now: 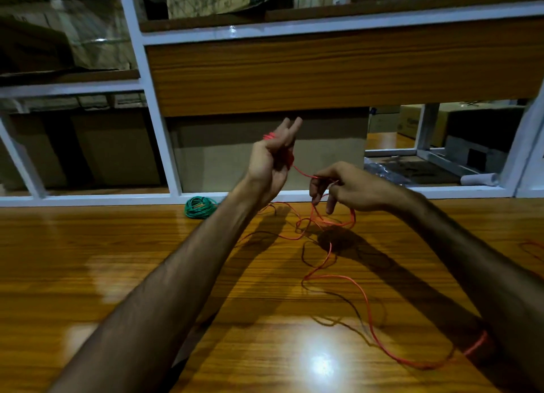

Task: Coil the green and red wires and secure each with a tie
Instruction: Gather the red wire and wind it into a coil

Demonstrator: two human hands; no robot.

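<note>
- The wooden table (117, 274) fills the lower half of my view, glossy, with a bright glare spot near the front edge between my forearms.
- Behind the table stands a white-framed shelving unit (156, 104) with a broad wood panel (323, 71) across its middle; cardboard boxes (97, 148) sit in the lower bays and more boxes fill the upper shelves, though they are too dim to tell apart.
- The red wire (365, 298) lies loose over the right half of the table in wide, tangled loops, running from near my right forearm at the front up to my hands.
- My left hand (272, 160) is raised above the table's far edge, palm towards me, two fingers pointing up; turns of the red wire are wound around it and my thumb and curled fingers hold them in place.
- My right hand (344, 186) hovers just beside the left, a little lower, and pinches the strand of red wire that runs taut from the winding on my left hand; the slack drops from this pinch to the table.
- The green wire (198, 207) is already a small round coil, resting at the table's far edge, just left of my left wrist and apart from both hands; I cannot tell whether a tie is on it.
</note>
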